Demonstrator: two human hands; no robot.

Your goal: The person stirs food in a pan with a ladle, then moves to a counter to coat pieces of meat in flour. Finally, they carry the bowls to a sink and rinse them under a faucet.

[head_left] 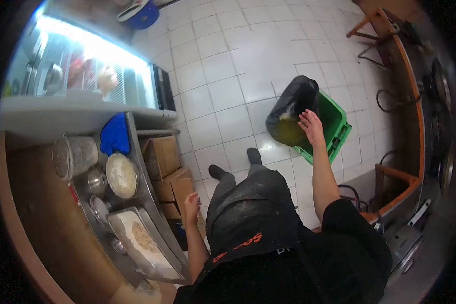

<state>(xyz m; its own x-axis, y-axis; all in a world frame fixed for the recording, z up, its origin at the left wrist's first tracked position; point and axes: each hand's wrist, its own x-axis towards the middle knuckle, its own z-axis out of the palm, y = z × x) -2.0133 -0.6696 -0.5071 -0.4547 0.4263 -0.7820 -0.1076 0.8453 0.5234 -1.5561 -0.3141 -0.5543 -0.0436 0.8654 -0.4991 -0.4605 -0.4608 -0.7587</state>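
Observation:
My right hand [313, 127] is stretched out with its fingers apart and nothing in it, above the near edge of a green bin [333, 109]. A black plastic bag [290, 104] bulges over the left side of the bin, with a yellowish-green patch [291, 130] showing near my fingertips. My left hand [191, 205] hangs low beside my apron [248, 202], fingers curled in and no object showing in them. It is nearest to the cardboard boxes [163, 157] under the steel counter.
On the steel counter [159, 228] at left stand a tray of white flour [142, 235], a bowl of pale food [121, 176], a clear tub [76, 156] and a blue cloth [115, 134]. A lit display fridge [106, 66] is beyond. Orange-framed stands [413, 101] line the right.

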